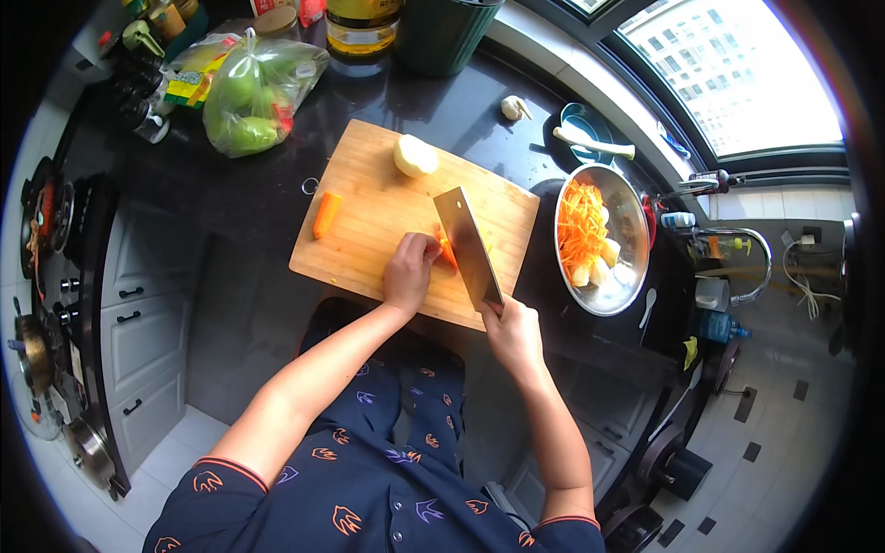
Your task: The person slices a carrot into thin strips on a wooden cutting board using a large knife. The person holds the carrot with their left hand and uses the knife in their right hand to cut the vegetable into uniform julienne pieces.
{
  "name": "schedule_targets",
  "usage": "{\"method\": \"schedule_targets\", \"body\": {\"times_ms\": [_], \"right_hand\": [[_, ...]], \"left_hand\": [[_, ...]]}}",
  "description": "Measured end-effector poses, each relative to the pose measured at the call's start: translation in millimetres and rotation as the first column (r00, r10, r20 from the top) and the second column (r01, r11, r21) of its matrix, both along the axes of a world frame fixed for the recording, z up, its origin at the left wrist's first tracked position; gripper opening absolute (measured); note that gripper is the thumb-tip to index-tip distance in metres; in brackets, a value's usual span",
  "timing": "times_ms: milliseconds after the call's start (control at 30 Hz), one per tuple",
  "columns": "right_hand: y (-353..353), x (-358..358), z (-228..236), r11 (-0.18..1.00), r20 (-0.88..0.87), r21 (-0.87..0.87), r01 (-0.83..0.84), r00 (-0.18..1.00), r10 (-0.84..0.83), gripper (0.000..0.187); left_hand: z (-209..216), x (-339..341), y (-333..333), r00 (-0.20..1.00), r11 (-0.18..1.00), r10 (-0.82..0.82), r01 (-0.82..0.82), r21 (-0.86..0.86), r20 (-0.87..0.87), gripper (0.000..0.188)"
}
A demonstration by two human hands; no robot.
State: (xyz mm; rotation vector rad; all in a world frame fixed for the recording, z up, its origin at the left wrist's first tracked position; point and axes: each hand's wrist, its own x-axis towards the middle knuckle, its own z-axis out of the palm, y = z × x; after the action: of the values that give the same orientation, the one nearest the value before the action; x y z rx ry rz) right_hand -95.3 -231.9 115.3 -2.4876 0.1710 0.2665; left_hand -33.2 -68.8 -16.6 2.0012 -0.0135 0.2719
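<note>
A wooden cutting board (369, 198) lies on the dark counter in front of me. My right hand (513, 334) is closed round the handle of a broad cleaver (468, 244), its blade standing over the board's right half. Just left of the blade, my left hand (409, 267) presses its curled fingertips on a piece of carrot (446, 247). Part of that piece is hidden by the fingers and the blade. Another carrot piece (326, 216) rests near the board's left edge. A pale peeled vegetable half (415, 157) sits toward the far edge.
Right of the board, a metal bowl (622, 286) holds shredded carrot (581, 221) and pale chunks. Beyond are a garlic bulb (514, 108) and a peeler-like tool (595, 143) across a small dark bowl. A bag of green produce (247, 111) stands far left. A faucet (763, 267) is at right.
</note>
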Motion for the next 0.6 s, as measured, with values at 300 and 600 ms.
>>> {"method": "schedule_targets", "body": {"times_ms": [300, 600], "right_hand": [[-9, -14, 14, 0.998, -0.106, -0.064, -0.006, 0.994, -0.001, 0.020], [-7, -15, 20, 0.996, -0.141, -0.088, -0.016, 0.990, 0.004, 0.018]], "left_hand": [[2, 1, -1, 0.999, 1.000, 0.005, -0.006, 0.023, 0.034, 0.011], [-1, 0, 0, 0.999, 1.000, -0.018, 0.017, 0.018, 0.027, 0.009]]}}
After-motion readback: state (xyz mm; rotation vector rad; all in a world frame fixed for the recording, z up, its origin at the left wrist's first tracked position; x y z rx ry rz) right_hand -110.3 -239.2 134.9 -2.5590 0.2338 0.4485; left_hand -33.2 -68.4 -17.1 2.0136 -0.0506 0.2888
